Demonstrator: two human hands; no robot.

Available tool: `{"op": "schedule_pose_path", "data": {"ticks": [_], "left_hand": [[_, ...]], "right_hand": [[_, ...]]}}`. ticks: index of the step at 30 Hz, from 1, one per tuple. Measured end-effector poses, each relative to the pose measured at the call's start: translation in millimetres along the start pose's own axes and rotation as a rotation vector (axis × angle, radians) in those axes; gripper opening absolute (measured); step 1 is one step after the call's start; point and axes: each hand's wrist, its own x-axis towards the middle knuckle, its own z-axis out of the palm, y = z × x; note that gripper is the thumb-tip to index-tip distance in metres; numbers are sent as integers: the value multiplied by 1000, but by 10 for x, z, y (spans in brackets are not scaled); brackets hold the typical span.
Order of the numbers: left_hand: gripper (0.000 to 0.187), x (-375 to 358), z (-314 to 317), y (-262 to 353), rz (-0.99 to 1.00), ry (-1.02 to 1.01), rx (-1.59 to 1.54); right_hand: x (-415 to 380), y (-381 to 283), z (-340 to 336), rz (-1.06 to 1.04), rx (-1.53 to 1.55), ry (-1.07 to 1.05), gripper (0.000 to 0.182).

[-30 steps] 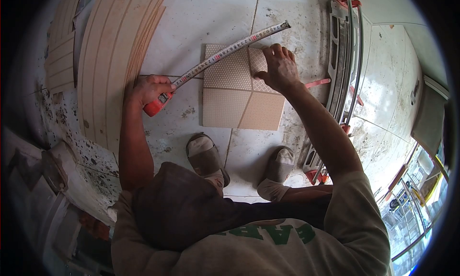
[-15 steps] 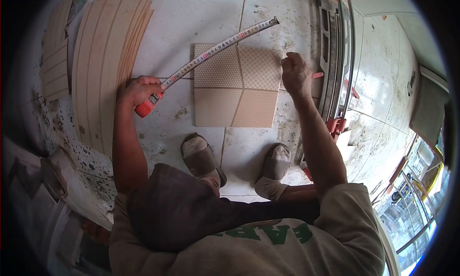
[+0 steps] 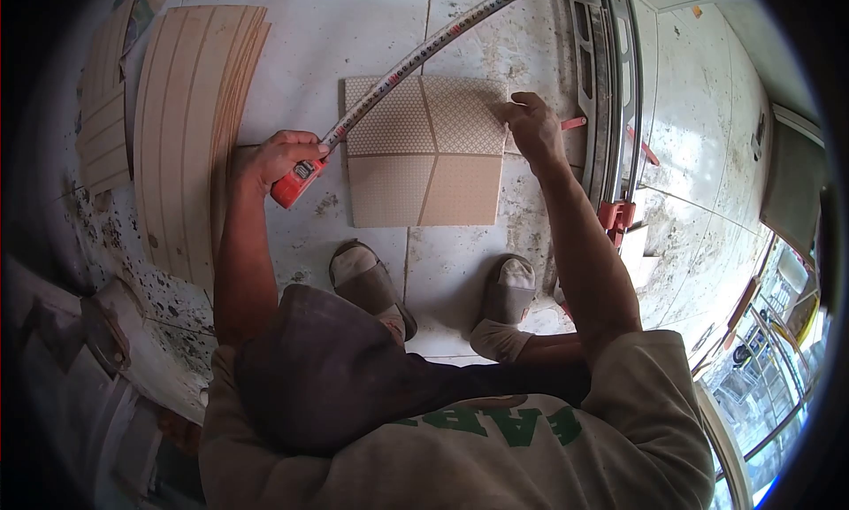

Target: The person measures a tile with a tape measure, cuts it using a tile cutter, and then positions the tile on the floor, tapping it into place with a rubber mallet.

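My left hand is wrapped round the red case of a tape measure. Its blade runs out up and to the right, passing over the upper left of a beige patterned floor tile. The hooked tip stands beyond the tile's far edge. Close by the tile's upper right edge is my right hand, fingers curled together; what they hold, if anything, I cannot make out. The tile lies flat on the floor in front of my slippers, its face split into differently textured patches.
A stack of striped boards or tiles lies at the left, with more pieces beyond it. On the right stands a tile cutter with metal rails and red fittings. My slippered feet are just below the tile on the stained white floor.
My left hand has moved right and slightly up with the tape measure, so the blade's tip reaches farther up. My right hand has shifted left toward the tile's edge.
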Motion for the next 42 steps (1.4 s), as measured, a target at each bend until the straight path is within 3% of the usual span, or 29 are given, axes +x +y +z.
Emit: {"op": "schedule_pose_path", "data": {"ticks": [6, 15, 24, 25, 27, 29, 31, 32, 34, 39, 42], "left_hand": [[19, 41, 100, 46, 28, -3, -80], [20, 40, 209, 126, 18, 50, -55], [22, 71, 130, 118, 22, 48, 48], [22, 73, 93, 129, 7, 45, 190], [23, 74, 6, 132, -6, 48, 330], [21, 38, -84, 118, -64, 40, 399], [21, -2, -125, 119, -88, 33, 413], [22, -18, -136, 132, -107, 22, 425], [21, -8, -140, 152, -115, -16, 434], [21, 20, -156, 275, -145, -55, 446], [20, 80, -163, 435, -119, -67, 478]], "right_hand": [[17, -41, -5, 92, 2, -47, 47], [30, -8, 31, 41, -82, 2, 42], [89, 18, 24, 85, -27, -24, 44], [98, 43, 7, 86, -29, -22, 44], [47, -50, -52, -37, -26, 213, 51], [-8, -171, -155, -75, -56, 287, 66], [-16, -191, -176, -285, -62, 330, 58], [25, -119, -174, -285, -58, 330, 58], [141, 71, -144, -608, -335, 245, 46], [93, 81, -105, -624, -376, 269, 35], [-22, 4, 6, -638, -435, 178, 30]]}}
